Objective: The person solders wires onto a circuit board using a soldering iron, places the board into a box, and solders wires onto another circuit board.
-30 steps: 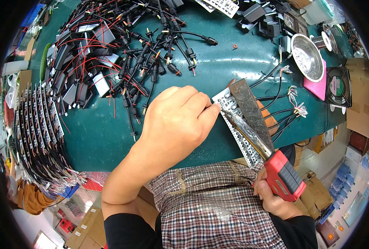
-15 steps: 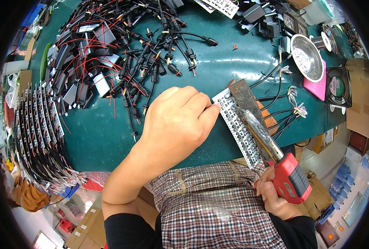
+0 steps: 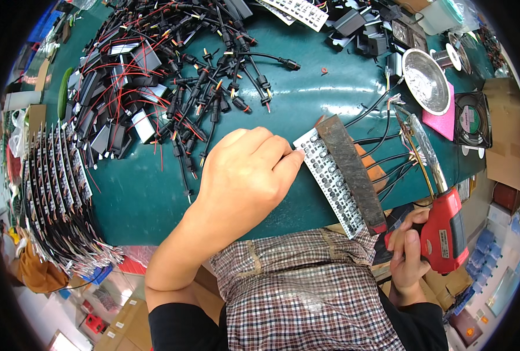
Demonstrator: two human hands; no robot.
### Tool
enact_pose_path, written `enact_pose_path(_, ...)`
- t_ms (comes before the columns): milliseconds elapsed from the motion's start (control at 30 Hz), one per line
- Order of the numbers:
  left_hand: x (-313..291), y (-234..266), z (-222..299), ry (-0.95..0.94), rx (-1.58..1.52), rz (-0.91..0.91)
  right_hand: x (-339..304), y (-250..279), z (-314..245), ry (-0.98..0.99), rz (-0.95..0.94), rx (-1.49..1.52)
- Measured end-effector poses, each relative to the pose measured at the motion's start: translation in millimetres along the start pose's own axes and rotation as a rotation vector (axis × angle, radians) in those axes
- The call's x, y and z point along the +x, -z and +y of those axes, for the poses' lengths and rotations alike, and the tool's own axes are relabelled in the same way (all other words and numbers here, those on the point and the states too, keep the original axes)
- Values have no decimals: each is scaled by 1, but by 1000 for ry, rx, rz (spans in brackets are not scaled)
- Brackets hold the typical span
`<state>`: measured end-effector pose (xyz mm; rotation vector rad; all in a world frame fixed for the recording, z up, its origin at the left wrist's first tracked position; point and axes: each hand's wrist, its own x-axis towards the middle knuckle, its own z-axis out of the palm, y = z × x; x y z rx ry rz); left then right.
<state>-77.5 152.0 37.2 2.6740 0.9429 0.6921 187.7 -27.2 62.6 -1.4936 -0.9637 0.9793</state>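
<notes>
My left hand (image 3: 249, 169) is closed with its fingertips pinched together at the upper left corner of a white circuit board panel (image 3: 324, 175). Whatever is in the pinch is hidden. A dark metal bar (image 3: 353, 175) lies across the panel along its right side. At the right, my right hand (image 3: 409, 254) grips a red and black soldering gun (image 3: 447, 231). Its metal tip and thin solder guide tube point up, close to the stripped ends of several black cables (image 3: 388, 169) that stick out beyond the bar.
Black connector cables (image 3: 213, 88) and black housings with red wires (image 3: 116, 128) are heaped at the back left. Wired boards (image 3: 55, 193) stand stacked at the far left. A metal bowl (image 3: 426, 82) on pink foam (image 3: 444, 117), a solder spool (image 3: 447, 58) and a small fan (image 3: 472, 120) are at the right.
The soldering gun has swung right, off the metal bar, to beside the cable ends, carried by my right hand. My left hand stays almost in place at the panel corner.
</notes>
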Motion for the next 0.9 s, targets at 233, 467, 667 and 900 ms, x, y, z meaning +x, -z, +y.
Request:
enact_pose_path(233,1,1,1,-3,5,0,6,-5,-8,-66,50,-132)
enact_pose_path(467,0,2,1,-1,5,-2,7,-1,9,21,64,-267)
enact_pose_path(667,-1,0,3,12,1,11,13,-6,5,-6,23,-373)
enact_pose_path(900,0,0,4,21,2,18,30,-2,18,302,-93,-652)
